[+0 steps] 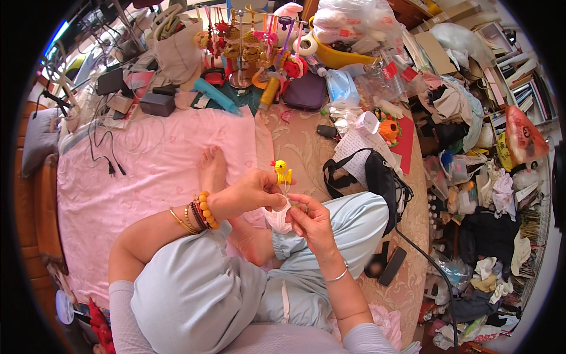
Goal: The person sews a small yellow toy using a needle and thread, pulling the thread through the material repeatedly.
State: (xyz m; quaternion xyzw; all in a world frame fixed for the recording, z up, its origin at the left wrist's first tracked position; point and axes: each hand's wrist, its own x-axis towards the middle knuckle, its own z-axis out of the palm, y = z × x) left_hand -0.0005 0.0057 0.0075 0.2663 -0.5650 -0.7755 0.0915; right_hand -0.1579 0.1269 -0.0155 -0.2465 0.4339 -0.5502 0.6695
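Observation:
Over my crossed legs, my left hand (pixel 245 192) grips a small yellow crocheted duck (pixel 281 171) with a dark eye and a red-pink beak. The duck stands upright at the fingertips. A thin pale strand (pixel 286 188) runs down from it towards my right hand (pixel 313 220). Below the left fingers hangs a white crocheted or yarn piece (pixel 278 220), partly covered by both hands. The right thumb and index finger are pinched together at its edge. Whether a needle or hook is between them is too small to tell.
A black bag (pixel 380 186) with a cable rests beside my right knee, near handwritten paper (pixel 360 152) and an orange crocheted piece (pixel 389 129). Ahead, crocheted pendants hang from a metal stand (pixel 241 48). A blue tube (pixel 216 96) and purple case (pixel 305 93) lie below it. Pink cloth (pixel 132 212) spreads left.

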